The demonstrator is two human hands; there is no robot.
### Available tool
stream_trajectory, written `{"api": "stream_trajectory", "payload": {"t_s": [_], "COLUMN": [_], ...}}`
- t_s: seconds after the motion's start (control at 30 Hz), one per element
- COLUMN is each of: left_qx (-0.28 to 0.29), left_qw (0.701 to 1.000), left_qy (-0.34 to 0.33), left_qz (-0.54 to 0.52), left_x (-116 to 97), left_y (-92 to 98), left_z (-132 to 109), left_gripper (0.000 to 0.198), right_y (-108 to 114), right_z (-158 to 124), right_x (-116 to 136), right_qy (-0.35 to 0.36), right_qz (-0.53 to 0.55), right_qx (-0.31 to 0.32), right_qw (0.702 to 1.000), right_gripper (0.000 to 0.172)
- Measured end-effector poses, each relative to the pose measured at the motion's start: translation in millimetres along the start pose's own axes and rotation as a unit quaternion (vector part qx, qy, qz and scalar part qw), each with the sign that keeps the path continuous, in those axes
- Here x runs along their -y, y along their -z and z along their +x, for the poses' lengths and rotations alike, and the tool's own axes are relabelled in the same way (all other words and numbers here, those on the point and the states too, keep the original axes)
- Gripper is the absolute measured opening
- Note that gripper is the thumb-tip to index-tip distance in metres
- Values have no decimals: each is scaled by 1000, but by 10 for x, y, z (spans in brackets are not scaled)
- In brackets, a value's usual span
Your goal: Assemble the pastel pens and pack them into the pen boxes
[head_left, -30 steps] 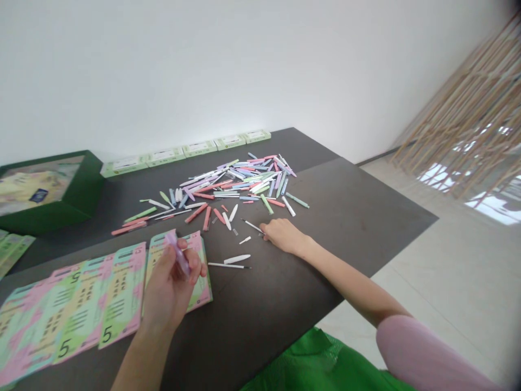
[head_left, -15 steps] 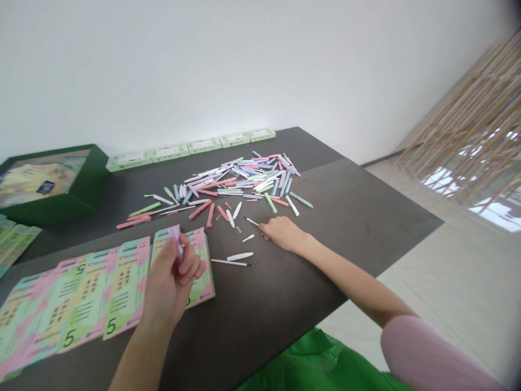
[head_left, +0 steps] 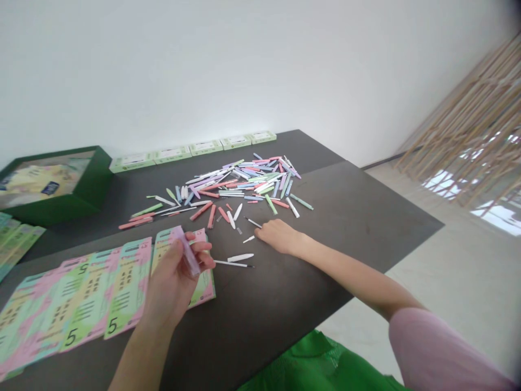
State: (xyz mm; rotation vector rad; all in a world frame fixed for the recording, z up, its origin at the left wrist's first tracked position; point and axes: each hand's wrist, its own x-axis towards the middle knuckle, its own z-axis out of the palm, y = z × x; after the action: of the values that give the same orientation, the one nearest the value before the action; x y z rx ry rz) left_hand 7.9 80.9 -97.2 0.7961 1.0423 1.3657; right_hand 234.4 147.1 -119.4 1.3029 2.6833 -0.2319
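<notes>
My left hand (head_left: pixel 173 282) is shut on a lilac pen part (head_left: pixel 188 252), held above a stack of printed cards. Those pastel pink-and-green cards (head_left: pixel 126 288) fan out beneath and beside the hand, with a large 5 on several. My right hand (head_left: pixel 279 237) lies flat on the dark table and holds nothing. Close to its fingertips are a small white pen piece (head_left: pixel 248 239) and a thin pen refill (head_left: pixel 253 222). A white pen cap (head_left: pixel 240 257) and a slim pen (head_left: pixel 233 263) lie just below it. Beyond spreads a loose heap of pastel pen parts (head_left: pixel 244 184).
A row of pale green boxes (head_left: pixel 191 148) lines the table's far edge. An open dark green box (head_left: pixel 52 184) stands at the far left. The dark table (head_left: pixel 325 217) ends at the right, above a tiled floor. Green cloth (head_left: pixel 313 366) lies below the near edge.
My left hand has turned the lilac pen part, so more of it shows. My right hand has slid slightly left across the table. The heap has not visibly changed.
</notes>
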Motion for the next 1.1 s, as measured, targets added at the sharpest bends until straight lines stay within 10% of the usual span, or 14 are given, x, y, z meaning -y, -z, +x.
{"api": "stream_trajectory", "payload": {"t_s": [0.2,0.37,0.5,1.1], "left_qx": [28,26,20,-7], "left_qw": [967,892,858,838], "left_qy": [-140,-238,-265,-283], "left_qz": [210,384,439,466], "left_x": [66,50,56,31], "left_y": [-60,-118,-88,-13], "left_z": [-43,-89,-107,-139], "left_gripper": [38,34,36,32], "right_y": [292,620,719,578], "right_z": [-29,27,93,116], "right_x": [154,636,887,858], "right_qy": [39,156,200,176], "right_qz": [194,690,784,788], "right_qx": [-132,-218,-174,-130], "right_qw": [971,672,561,575], "right_gripper": [24,17,29,36]}}
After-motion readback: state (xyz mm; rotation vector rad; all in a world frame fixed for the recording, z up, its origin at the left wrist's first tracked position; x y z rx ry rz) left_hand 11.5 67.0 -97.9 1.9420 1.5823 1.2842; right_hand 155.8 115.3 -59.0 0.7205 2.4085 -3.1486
